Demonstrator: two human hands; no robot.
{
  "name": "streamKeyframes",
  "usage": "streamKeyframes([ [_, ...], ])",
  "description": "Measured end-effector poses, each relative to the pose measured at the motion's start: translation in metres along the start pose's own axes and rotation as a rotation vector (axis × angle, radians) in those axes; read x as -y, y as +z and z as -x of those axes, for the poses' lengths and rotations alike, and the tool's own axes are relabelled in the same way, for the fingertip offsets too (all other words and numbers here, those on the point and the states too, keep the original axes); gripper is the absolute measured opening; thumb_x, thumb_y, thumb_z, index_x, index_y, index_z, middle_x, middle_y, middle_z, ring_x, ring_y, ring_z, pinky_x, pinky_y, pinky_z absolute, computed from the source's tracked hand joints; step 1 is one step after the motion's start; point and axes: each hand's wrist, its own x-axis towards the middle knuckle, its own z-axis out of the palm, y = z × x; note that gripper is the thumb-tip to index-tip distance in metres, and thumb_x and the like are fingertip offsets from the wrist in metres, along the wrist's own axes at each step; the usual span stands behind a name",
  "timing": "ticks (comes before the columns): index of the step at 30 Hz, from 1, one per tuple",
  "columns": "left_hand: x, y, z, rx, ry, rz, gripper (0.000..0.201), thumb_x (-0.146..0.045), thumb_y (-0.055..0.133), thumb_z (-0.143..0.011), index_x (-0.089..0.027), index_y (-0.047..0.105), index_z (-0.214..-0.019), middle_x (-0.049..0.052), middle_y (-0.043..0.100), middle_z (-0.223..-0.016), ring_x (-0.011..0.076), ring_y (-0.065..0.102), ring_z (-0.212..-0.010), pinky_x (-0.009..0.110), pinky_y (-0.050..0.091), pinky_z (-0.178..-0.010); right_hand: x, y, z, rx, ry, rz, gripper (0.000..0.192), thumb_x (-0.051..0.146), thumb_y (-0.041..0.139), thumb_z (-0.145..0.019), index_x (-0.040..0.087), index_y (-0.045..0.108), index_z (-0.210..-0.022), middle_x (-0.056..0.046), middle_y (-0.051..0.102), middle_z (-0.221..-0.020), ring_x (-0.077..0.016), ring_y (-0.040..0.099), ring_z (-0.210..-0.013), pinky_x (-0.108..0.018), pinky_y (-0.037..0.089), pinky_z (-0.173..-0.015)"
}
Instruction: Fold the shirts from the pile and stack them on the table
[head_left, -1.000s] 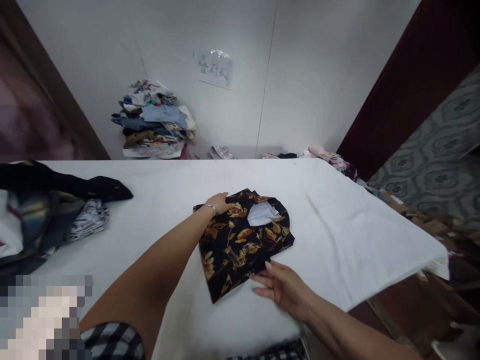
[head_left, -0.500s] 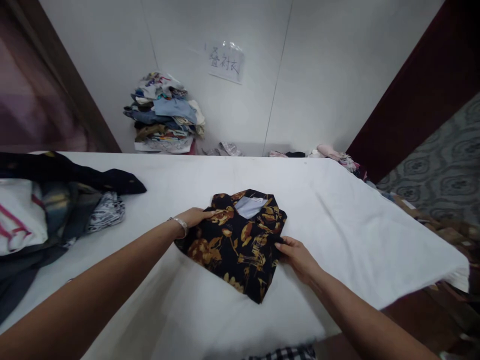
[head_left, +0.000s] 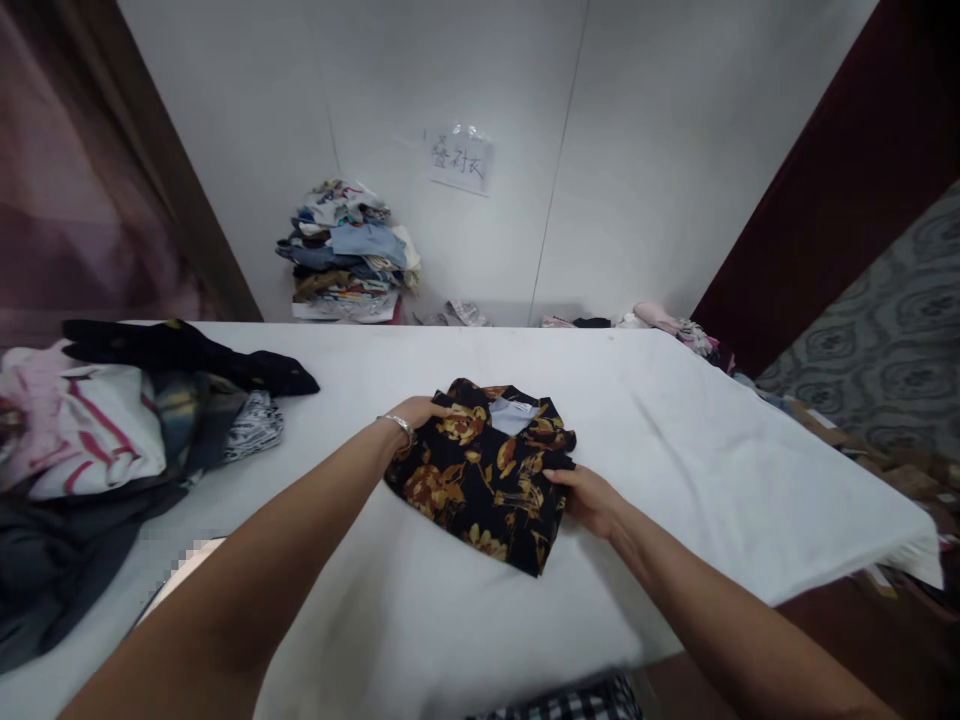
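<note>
A folded black shirt with a gold and brown flower print [head_left: 480, 480] is between my hands over the white-covered table [head_left: 675, 420]. Its collar points away from me, with a pale lining showing in the neck opening. My left hand [head_left: 416, 415] grips the shirt's upper left side, thumb on top and the other fingers hidden. At the right side edge, my right hand [head_left: 589, 495] pinches the cloth, its fingertips partly under the shirt. Whether the shirt rests fully on the table I cannot tell.
Loose clothes [head_left: 112, 430] lie heaped on the table's left. Behind the far edge stands a tall stack of folded clothes [head_left: 349, 250] against the wall, with a paper sign [head_left: 461, 160] above. More garments [head_left: 675, 325] lie at the far right corner. Black-and-white checked cloth [head_left: 570, 700] shows at the near edge.
My view has tilted up and turned slightly left. Both hands still hold the shirt, whose lower edge now sits a little farther from me and whose collar end has shifted slightly in shape.
</note>
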Motion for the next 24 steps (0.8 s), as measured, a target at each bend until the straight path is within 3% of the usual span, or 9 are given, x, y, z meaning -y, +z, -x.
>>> streamKeyframes([
  [3,-0.026,-0.006,0.012,-0.030,0.175,0.136,0.036,-0.030,0.082,-0.048,-0.020,0.071,-0.080,0.005,0.076,-0.081,0.0289,0.071,-0.086,0.038,0.059,-0.076,0.038,0.003,-0.004,-0.036,-0.219,0.112,0.037,0.024,0.080,-0.057,0.017,0.071,-0.092,-0.008,0.076,-0.095,-0.0240,0.070,-0.089,-0.041,0.052,-0.089],
  [6,-0.055,-0.014,0.031,-0.126,0.520,0.243,0.057,-0.031,0.085,-0.042,-0.015,0.068,-0.093,0.007,0.075,-0.091,0.0284,0.068,-0.094,0.042,0.055,-0.087,0.083,0.002,-0.001,-0.083,-0.518,0.192,0.034,0.025,0.081,-0.057,0.020,0.072,-0.089,-0.004,0.076,-0.092,-0.0231,0.068,-0.092,-0.042,0.048,-0.096],
  [9,-0.061,-0.018,0.061,-0.222,0.784,0.165,0.069,-0.036,0.086,-0.045,-0.013,0.064,-0.107,0.008,0.072,-0.103,0.0270,0.065,-0.102,0.044,0.050,-0.095,0.107,-0.010,0.009,-0.143,-0.767,0.334,0.028,0.027,0.080,-0.061,0.022,0.074,-0.088,-0.001,0.076,-0.094,-0.0228,0.066,-0.097,-0.041,0.047,-0.098],
  [12,-0.022,-0.012,0.094,-0.217,0.785,-0.029,0.072,-0.036,0.081,-0.056,-0.017,0.057,-0.120,0.007,0.072,-0.105,0.0258,0.066,-0.101,0.043,0.050,-0.094,0.088,-0.034,0.018,-0.151,-0.873,0.528,0.020,0.031,0.078,-0.066,0.023,0.076,-0.085,-0.003,0.075,-0.096,-0.0247,0.065,-0.098,-0.042,0.049,-0.094],
  [15,0.055,0.006,0.118,-0.149,0.671,-0.243,0.066,-0.037,0.072,-0.068,-0.019,0.051,-0.128,0.007,0.072,-0.107,0.0253,0.067,-0.100,0.042,0.052,-0.091,0.034,-0.060,0.026,-0.011,-0.902,0.720,0.013,0.033,0.074,-0.073,0.025,0.077,-0.082,-0.004,0.074,-0.105,-0.0269,0.064,-0.103,-0.043,0.050,-0.093],
  [17,0.110,0.019,0.127,-0.147,0.612,-0.421,0.052,-0.032,0.069,-0.069,-0.020,0.058,-0.118,0.008,0.072,-0.104,0.0262,0.067,-0.097,0.043,0.053,-0.091,-0.004,-0.072,0.031,0.143,-0.854,0.843,0.010,0.032,0.070,-0.077,0.028,0.078,-0.083,-0.005,0.073,-0.109,-0.0277,0.063,-0.108,-0.043,0.050,-0.094],
  [19,0.151,0.027,0.133,-0.180,0.584,-0.490,0.046,-0.032,0.067,-0.068,-0.020,0.063,-0.112,0.010,0.071,-0.108,0.0285,0.065,-0.103,0.046,0.050,-0.095,-0.030,-0.079,0.039,0.225,-0.789,0.907,0.012,0.030,0.067,-0.080,0.030,0.078,-0.085,-0.004,0.073,-0.109,-0.0282,0.061,-0.112,-0.044,0.049,-0.097],
  [21,0.170,0.031,0.139,-0.184,0.532,-0.450,0.053,-0.037,0.068,-0.068,-0.021,0.061,-0.118,0.011,0.068,-0.119,0.0305,0.062,-0.113,0.047,0.048,-0.100,-0.039,-0.083,0.047,0.227,-0.732,0.915,0.015,0.029,0.065,-0.081,0.031,0.078,-0.088,-0.004,0.073,-0.112,-0.0286,0.059,-0.116,-0.047,0.046,-0.101],
  [24,0.163,0.029,0.147,-0.155,0.400,-0.307,0.067,-0.052,0.068,-0.071,-0.022,0.053,-0.129,0.010,0.065,-0.127,0.0297,0.058,-0.121,0.045,0.048,-0.101,-0.026,-0.089,0.056,0.272,-0.563,0.852,0.025,0.031,0.064,-0.079,0.030,0.076,-0.101,-0.003,0.069,-0.121,-0.0294,0.057,-0.120,-0.048,0.042,-0.105],
])
